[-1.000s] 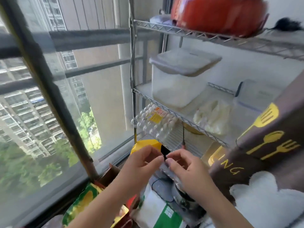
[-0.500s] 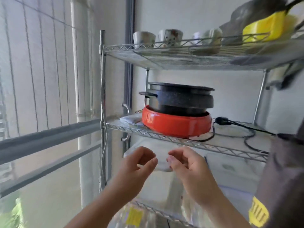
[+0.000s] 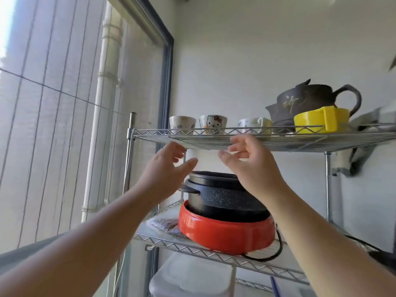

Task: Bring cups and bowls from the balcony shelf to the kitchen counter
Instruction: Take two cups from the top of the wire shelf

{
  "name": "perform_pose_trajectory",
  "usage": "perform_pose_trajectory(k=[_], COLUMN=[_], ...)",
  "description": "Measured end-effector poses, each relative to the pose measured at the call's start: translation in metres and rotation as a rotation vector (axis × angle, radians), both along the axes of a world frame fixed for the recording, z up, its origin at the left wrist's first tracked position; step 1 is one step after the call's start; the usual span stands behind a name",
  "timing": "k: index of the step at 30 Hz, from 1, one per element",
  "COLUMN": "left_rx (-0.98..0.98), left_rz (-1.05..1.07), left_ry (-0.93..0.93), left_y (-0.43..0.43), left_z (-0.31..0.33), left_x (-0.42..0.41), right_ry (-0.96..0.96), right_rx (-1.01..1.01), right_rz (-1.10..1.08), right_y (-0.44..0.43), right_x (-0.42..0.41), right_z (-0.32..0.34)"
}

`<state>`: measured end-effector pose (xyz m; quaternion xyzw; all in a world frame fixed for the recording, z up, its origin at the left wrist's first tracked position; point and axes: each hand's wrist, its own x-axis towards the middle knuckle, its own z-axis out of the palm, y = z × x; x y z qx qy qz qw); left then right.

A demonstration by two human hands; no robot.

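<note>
The fingers (image 3: 236,149) of the right hand (image 3: 252,168) are loosely curled and spread apart, gripping nothing, raised just below the front rail of the top wire shelf (image 3: 267,140). The left hand (image 3: 165,172) is raised beside it, thumb and fingers parted, likewise empty; the two hands are near each other but apart. On the top shelf, above the hands, stand three cups in a row: a plain white cup (image 3: 182,124) at the left, a Hello Kitty cup (image 3: 212,124) next to it, and a white handled cup (image 3: 255,125) further right. Right of these sit a dark brown teapot (image 3: 308,103) and a yellow plastic container (image 3: 321,122) in front of it. On the shelf below, a black pot (image 3: 222,196) rests on a red electric cooker base (image 3: 225,232) with a black cord (image 3: 276,251) trailing. A white lidded bin (image 3: 190,277) sits lower still.
</note>
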<state>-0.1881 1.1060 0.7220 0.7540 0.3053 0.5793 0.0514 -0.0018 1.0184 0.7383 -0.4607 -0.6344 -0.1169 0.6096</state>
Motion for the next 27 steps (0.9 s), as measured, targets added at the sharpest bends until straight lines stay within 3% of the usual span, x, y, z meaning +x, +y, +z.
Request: perform_pose_trajectory(k=[10, 21, 27], left_rx=[0.138, -0.154, -0.303], left_rz=[0.188, 0.247, 0.282], left_ry=[0.002, 0.079, 0.172], left_y=[0.066, 0.099, 0.105], left_z=[0.1, 0.145, 0.156], left_x=[0.012, 0.022, 0.025], right_ry=[-0.118, -0.067, -0.242], right_rx=[0.027, -0.427, -0.734], right_rz=[-0.237, -0.447, -0.496], right_y=[0.057, 0.094, 0.098], right_x=[-0.016, -0.021, -0.026], right_z=[0.095, 0.144, 0.156])
